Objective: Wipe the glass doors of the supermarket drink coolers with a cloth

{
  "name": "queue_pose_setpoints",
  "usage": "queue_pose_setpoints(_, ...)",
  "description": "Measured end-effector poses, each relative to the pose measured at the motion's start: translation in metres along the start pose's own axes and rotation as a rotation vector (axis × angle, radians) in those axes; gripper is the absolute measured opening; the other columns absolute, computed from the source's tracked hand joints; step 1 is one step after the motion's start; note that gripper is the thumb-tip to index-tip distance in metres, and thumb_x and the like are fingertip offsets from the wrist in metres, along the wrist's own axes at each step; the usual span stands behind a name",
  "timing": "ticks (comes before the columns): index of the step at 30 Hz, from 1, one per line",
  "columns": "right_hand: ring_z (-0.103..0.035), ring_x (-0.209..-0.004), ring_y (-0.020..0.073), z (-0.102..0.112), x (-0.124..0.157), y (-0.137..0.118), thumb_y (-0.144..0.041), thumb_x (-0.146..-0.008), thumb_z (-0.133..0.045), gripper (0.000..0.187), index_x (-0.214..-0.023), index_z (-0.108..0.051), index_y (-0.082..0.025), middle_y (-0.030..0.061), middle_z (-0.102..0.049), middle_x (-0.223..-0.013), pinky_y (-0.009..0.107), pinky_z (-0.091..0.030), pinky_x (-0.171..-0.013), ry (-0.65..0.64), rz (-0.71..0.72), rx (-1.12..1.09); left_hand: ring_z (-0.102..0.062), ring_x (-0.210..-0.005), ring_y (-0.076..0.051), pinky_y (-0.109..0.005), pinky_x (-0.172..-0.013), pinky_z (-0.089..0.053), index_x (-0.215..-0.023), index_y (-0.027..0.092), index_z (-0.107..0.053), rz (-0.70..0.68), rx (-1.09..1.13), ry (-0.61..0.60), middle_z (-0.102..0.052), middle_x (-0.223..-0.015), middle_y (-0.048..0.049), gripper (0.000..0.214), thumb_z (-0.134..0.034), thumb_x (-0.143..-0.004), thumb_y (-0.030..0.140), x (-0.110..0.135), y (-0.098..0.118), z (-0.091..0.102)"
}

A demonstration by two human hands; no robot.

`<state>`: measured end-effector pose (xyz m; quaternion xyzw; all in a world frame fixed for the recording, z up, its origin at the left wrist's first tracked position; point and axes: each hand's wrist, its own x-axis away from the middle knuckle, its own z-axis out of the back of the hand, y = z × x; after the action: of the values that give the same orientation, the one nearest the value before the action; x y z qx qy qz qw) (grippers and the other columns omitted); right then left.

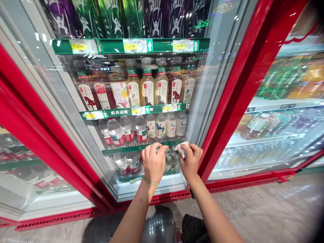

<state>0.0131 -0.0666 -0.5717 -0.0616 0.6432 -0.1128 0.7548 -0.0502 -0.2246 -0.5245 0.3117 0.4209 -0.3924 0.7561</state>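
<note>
A crumpled white tissue (181,146) is pinched in the fingers of my right hand (191,160), in front of the lower right part of the glass fridge door (194,131). To its left my left hand (153,162) is raised before the same glass. Its fingers are loosely bent and the thumb stands a little apart, with nothing visible between them. I cannot tell whether either hand touches the glass. Past the hands stand water bottles (126,129) on a lower shelf; my hands hide part of the shelf below.
Tea bottles (147,82) fill the middle shelf, above a green price strip (118,112). Dark and green bottles (115,20) stand higher up. Red door frames (235,77) border the glass. Another drinks fridge (268,135) is at right. Grey floor (265,209) lies below.
</note>
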Motion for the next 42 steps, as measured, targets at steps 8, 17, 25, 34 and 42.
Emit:
queue_pose_setpoints(8,-0.051,-0.103,0.0243,0.001,0.002,0.005,-0.012,-0.088,-0.061,0.032,-0.115,-0.064,-0.027,0.0065,-0.053,-0.112,0.039,-0.047,-0.085,0.028,-0.066,-0.006,-0.055,-0.101,-0.024,-0.037,-0.09,-0.037,-0.108,0.03,-0.076,0.011,0.001,0.016,-0.068,-0.108,-0.0047,0.026,-0.071,-0.091,0.011,0.0,0.01,-0.009)
queue_pose_setpoints(17,-0.051,-0.105,0.0246,0.006,0.002,0.014,-0.008,-0.087,-0.06,0.036,-0.117,-0.064,-0.028,0.007,-0.053,-0.114,0.04,-0.046,-0.089,0.002,-0.059,-0.017,-0.054,-0.101,-0.023,-0.037,-0.089,-0.037,-0.107,0.031,-0.077,0.017,-0.007,0.014,-0.067,-0.108,-0.0046,0.027,-0.072,-0.09,0.011,0.001,0.016,-0.016)
queue_pose_setpoints(25,-0.051,-0.105,0.0239,0.008,-0.001,0.02,-0.009,-0.089,-0.061,0.034,-0.117,-0.064,-0.028,0.0066,-0.055,-0.114,0.039,-0.046,-0.089,-0.032,0.023,0.023,-0.053,-0.1,-0.024,-0.037,-0.087,-0.036,-0.105,0.032,-0.078,0.034,-0.03,0.013,-0.065,-0.107,-0.0051,0.025,-0.073,-0.09,0.013,0.001,0.018,-0.018)
queue_pose_setpoints(34,-0.05,-0.106,0.0253,0.005,0.002,0.027,-0.008,-0.087,-0.057,0.036,-0.117,-0.061,-0.026,0.0088,-0.053,-0.115,0.042,-0.046,-0.089,0.01,-0.047,0.093,-0.053,-0.101,-0.024,-0.038,-0.088,-0.036,-0.105,0.032,-0.079,0.042,-0.034,0.0,-0.066,-0.107,-0.0058,0.024,-0.072,-0.091,0.014,0.001,0.018,-0.018)
queue_pose_setpoints(42,-0.048,-0.108,0.0268,0.007,0.003,0.032,-0.008,-0.087,-0.055,0.034,-0.117,-0.06,-0.024,0.0106,-0.05,-0.117,0.044,-0.046,-0.091,0.071,-0.138,0.129,-0.053,-0.101,-0.024,-0.037,-0.087,-0.036,-0.104,0.033,-0.079,0.04,-0.048,0.003,-0.065,-0.106,-0.0056,0.024,-0.072,-0.091,0.014,0.001,0.019,-0.019)
